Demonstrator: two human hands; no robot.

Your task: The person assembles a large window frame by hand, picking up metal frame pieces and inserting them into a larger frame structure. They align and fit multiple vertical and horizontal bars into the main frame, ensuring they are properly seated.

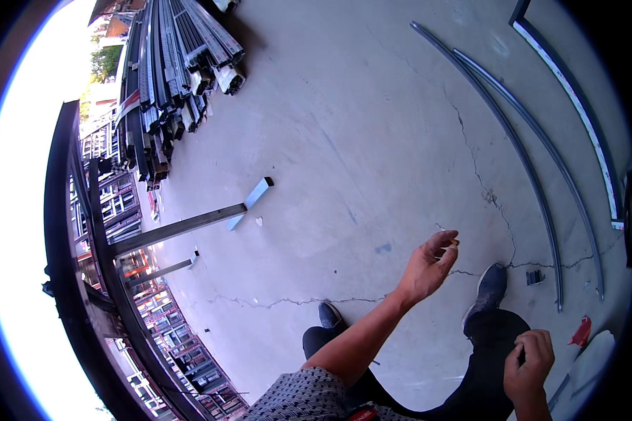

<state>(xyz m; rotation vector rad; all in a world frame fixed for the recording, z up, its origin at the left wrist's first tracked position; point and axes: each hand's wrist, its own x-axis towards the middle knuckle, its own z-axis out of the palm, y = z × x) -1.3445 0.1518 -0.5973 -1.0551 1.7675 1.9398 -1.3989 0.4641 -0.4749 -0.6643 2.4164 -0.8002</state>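
Left hand (428,266) raised out over concrete floor (344,140), forearm stretched up from lower edge, palm turned right, fingers loosely curled. Grip pinched small brownish object (454,243) between thumb and fingertips; too small to identify, long axis unclear. Object sat at fingertips, above floor, near right shoe (489,288). Right hand (530,365) low beside dark trouser leg, fingers curled closed; contents not discernible. Long curved metal strips (534,182) lay on floor to right.

White wrap with red print covers the stacked metal profiles' (175,63) ends, upper left of frame. Small red label (364,414) on clothing, bottom centre. No signs or screens.
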